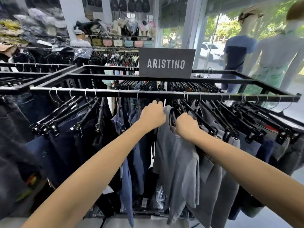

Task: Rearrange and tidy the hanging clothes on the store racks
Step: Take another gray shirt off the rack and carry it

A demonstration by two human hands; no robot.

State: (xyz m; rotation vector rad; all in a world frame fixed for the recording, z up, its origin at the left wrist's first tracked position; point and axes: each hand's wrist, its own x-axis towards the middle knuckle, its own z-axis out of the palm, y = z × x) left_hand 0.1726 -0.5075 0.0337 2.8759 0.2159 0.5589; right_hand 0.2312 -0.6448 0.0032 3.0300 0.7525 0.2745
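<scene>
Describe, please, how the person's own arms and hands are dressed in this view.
Both forearms are bare from the bottom edge of the picture up to the wrists, with no sleeve showing. The left hand and right hand wear no gloves. No watch, bracelet or ring shows on the parts in view.

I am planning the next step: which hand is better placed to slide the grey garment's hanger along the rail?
The right hand: it already grips the black hanger carrying the grey garment. The left hand holds the darker clothes beside it.
</scene>
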